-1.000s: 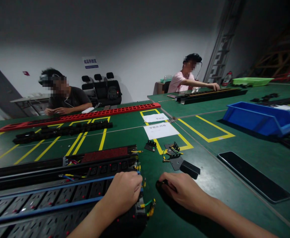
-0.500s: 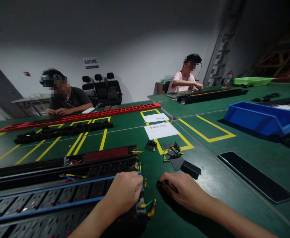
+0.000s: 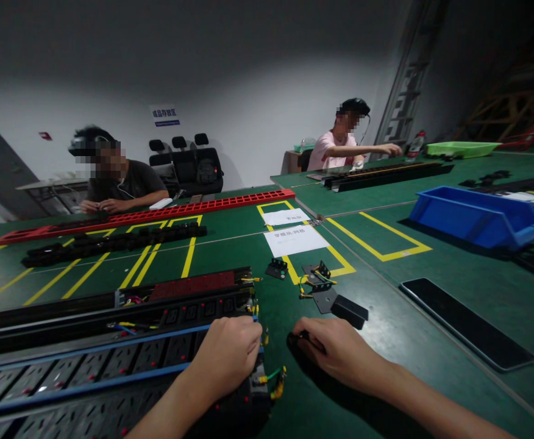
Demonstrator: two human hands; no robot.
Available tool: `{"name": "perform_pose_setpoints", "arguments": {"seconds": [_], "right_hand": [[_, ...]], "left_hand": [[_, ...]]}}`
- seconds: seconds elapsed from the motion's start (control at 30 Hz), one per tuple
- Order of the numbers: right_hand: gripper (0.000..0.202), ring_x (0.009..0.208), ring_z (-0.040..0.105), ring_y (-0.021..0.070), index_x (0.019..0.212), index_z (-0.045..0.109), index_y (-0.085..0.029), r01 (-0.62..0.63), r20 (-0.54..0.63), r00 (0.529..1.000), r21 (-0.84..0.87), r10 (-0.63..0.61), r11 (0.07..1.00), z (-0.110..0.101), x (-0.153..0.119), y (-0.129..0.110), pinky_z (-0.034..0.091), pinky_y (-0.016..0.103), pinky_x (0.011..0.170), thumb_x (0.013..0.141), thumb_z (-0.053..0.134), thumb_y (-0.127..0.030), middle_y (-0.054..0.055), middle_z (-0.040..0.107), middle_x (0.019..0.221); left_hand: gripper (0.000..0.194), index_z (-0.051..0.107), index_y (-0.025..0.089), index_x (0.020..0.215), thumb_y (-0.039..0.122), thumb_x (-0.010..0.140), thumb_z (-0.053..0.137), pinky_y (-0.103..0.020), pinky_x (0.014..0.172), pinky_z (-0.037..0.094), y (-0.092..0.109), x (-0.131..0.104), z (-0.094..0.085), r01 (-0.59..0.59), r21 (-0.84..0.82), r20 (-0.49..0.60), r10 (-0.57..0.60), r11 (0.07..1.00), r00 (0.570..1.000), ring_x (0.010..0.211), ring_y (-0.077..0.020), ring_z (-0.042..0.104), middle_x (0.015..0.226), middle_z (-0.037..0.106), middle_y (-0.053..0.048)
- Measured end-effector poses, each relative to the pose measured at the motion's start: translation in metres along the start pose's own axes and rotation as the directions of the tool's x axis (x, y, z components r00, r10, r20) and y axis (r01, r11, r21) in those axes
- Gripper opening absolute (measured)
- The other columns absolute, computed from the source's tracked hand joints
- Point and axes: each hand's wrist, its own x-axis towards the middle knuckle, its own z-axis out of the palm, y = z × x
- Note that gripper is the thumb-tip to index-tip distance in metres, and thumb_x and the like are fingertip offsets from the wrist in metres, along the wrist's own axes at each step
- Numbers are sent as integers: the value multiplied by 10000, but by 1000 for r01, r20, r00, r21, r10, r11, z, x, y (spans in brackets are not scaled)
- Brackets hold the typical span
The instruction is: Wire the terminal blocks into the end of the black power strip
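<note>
My left hand point(image 3: 233, 347) is closed over the right end of a blue-edged power strip point(image 3: 125, 356), its fingertips hidden from view. To the right of it my right hand point(image 3: 328, 344), also closed, pinches a small dark piece point(image 3: 293, 339) just above the green table; its kind is not clear. More black power strips with sockets and red dots lie beside the blue-edged one. Green-yellow wires point(image 3: 276, 381) stick out of the strip ends. Beyond my right hand lie black metal brackets point(image 3: 324, 299) with short wires, and a black end plate point(image 3: 350, 311).
A phone point(image 3: 463, 323) lies at the right, with a blue bin point(image 3: 477, 216) behind it. White paper labels point(image 3: 297, 241) lie inside yellow tape marks. Across the table runs a long red rack point(image 3: 203, 204). Two co-workers point(image 3: 125, 180) sit at the far side.
My hands hold nearly the same pose; the view has shifted slightly. The co-worker at the far right has stretched an arm out to the right.
</note>
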Motion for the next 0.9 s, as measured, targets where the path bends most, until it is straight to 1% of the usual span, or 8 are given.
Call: {"name": "perform_pose_setpoints", "arguments": {"seconds": [0.2,0.4,0.6,0.67,0.77,0.83,0.9], "right_hand": [[210,652,626,155,985,671,-245,-4,2,1000,2,4,1000,0,0,0,328,272,593,902,511,-138,8,720,792],[211,641,629,160,989,678,-249,-6,-3,1000,6,6,1000,-1,0,-1,327,273,587,901,512,-152,15,726,792],[188,666,657,178,963,673,-250,-17,-24,1000,-38,16,999,4,0,0,321,282,595,905,512,-171,19,739,803],[178,662,662,184,920,665,-241,-28,-56,998,-64,24,998,7,0,2,319,288,595,919,497,-186,26,737,790],[205,607,645,193,891,675,-229,-98,-145,986,-104,83,990,9,2,8,314,300,587,945,477,-235,29,697,687],[254,550,615,193,995,701,-223,-160,-233,963,-96,134,982,5,3,14,315,304,573,970,458,-292,17,656,617],[357,500,573,190,1200,674,-202,-213,-348,920,-57,181,975,-4,4,19,320,306,553,992,421,-344,4,629,589]], "left_hand": [[239,543,181,672,111,896,495,-312,561,211,0,1,0,14,-7,22,-14,1000,1000,591,-140,461,670,551,-2],[239,560,189,679,118,894,485,-313,553,236,0,0,0,2,11,16,-2,1000,1000,592,-146,476,669,549,-4],[239,539,193,677,108,895,489,-308,557,249,0,1,-1,2,-4,19,-2,1000,1000,597,-146,488,668,549,-2],[238,523,191,675,99,892,491,-309,563,240,1,1,-2,16,-8,30,-15,1000,999,598,-146,482,675,551,-3],[235,499,186,675,98,892,499,-307,572,219,1,1,-4,35,-3,51,-35,999,998,599,-143,478,688,559,-5],[240,485,182,672,100,896,501,-305,580,213,1,1,-5,43,-3,65,-43,999,997,605,-142,483,692,562,-6],[246,477,180,670,100,902,498,-302,585,213,1,1,-5,47,-9,71,-46,999,996,612,-141,487,693,560,-6]]}}
